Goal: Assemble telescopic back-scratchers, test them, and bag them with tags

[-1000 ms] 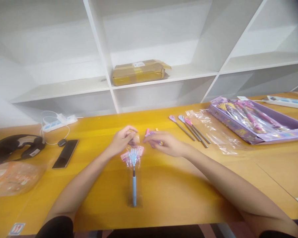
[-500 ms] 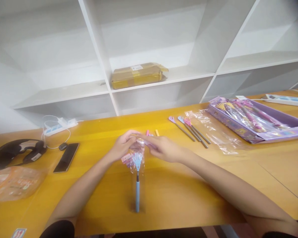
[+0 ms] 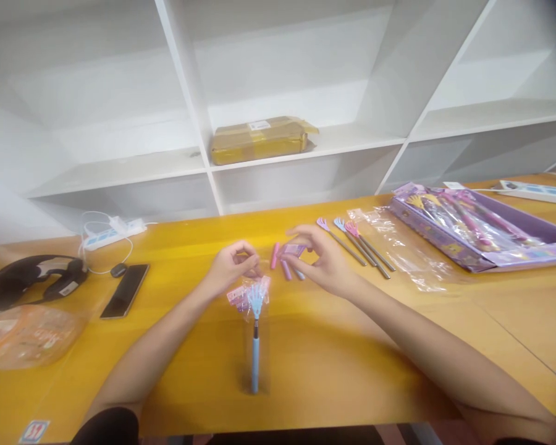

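A blue hand-shaped scratcher lies in a clear plastic bag, with pink cards near its head. At the bag's upper end my left hand has its fingers pinched together on the clear plastic. My right hand holds a small purple card between thumb and fingers. Beneath and beside that card lie a pink tube, a purple tube and a blue one, partly covered. Several scratchers with metal rods rest to the right.
A purple box of wrapped scratchers stands at the right, beside loose clear bags. A phone, a power strip and a black strapped item are at the left. A taped parcel sits on the shelf.
My hands have moved apart; the right has gone right and up from the bag's top. The purple card now shows in its fingers, and the small tubes are more exposed.
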Available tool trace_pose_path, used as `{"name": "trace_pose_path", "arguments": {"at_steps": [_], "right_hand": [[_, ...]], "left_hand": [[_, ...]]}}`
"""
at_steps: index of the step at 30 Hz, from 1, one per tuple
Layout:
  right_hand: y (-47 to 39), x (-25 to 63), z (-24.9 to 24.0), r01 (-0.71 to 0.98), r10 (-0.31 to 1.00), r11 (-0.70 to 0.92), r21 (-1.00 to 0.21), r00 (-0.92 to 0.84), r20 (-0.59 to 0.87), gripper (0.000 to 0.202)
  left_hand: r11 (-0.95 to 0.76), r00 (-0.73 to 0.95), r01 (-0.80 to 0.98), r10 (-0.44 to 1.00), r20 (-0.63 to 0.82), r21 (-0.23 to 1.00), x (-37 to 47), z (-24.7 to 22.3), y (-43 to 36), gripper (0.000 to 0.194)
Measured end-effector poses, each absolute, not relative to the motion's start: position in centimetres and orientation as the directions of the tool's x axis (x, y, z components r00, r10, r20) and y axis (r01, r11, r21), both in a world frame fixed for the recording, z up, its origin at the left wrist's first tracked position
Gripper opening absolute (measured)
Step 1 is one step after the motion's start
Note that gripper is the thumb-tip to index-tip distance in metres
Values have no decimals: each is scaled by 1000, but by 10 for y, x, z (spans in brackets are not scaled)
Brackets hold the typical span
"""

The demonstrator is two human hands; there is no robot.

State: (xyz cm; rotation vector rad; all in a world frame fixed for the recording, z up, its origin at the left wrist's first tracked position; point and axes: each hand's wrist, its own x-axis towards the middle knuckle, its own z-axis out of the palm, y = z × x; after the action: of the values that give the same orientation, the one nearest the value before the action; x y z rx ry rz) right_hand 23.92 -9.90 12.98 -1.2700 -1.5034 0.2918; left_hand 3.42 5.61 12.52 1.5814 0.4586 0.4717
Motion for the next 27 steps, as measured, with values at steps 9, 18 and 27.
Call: {"name": "trace_pose_path", "arguments": {"at_steps": [9, 18, 27], "right_hand": [[-111, 233, 148, 577, 831, 409, -707, 86, 550, 17], [-112, 226, 148, 549, 821, 417, -725, 115, 560, 15], [-109, 219, 141, 217, 839, 412, -885, 288, 461, 23]], "left_hand": [[46, 850, -18, 527, -8, 999, 37, 123, 50, 40], [99, 865, -11, 499, -40, 995, 34, 126, 48, 44], [204, 865, 39, 483, -135, 978, 33, 136, 36, 48]]}}
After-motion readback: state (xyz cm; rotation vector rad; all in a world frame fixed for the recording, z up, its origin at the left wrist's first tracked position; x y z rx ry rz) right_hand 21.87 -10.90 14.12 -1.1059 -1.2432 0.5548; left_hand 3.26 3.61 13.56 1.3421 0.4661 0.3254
